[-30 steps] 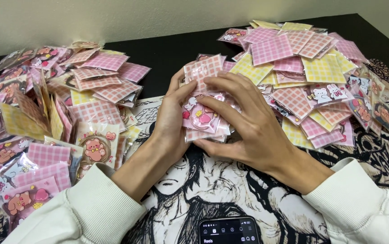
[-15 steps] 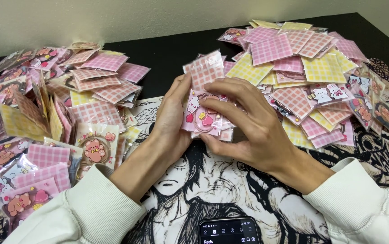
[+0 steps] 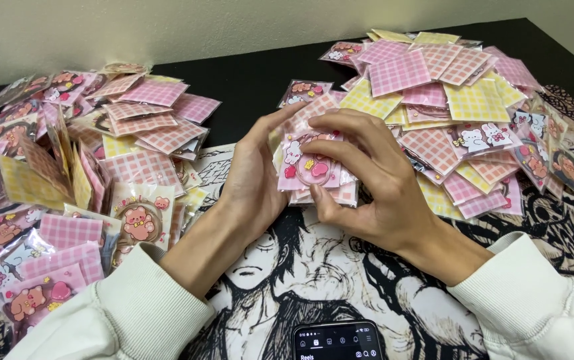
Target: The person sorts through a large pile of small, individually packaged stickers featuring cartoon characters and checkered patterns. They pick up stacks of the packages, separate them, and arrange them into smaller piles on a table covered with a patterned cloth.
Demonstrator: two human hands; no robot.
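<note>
Two hands, the left hand [image 3: 250, 180] and the right hand [image 3: 373, 187], held one small stack of packets [image 3: 313, 167]; two big heaps lay on the counter [image 3: 253, 80], a left heap [image 3: 80, 173] and a right heap [image 3: 460, 107], too many to count; one phone [image 3: 337, 341]

Black table [image 3: 260, 80] bears printed mat [image 3: 313, 267], packet heaps [image 3: 433, 87].

- The small stack of pink packets [image 3: 313, 167] lifted slightly and squared up, its edges drawn more even.
- The right hand [image 3: 373, 187] slid its fingers across the top packet.
- The left hand [image 3: 253, 180] pressed against the stack's left edge.
</note>
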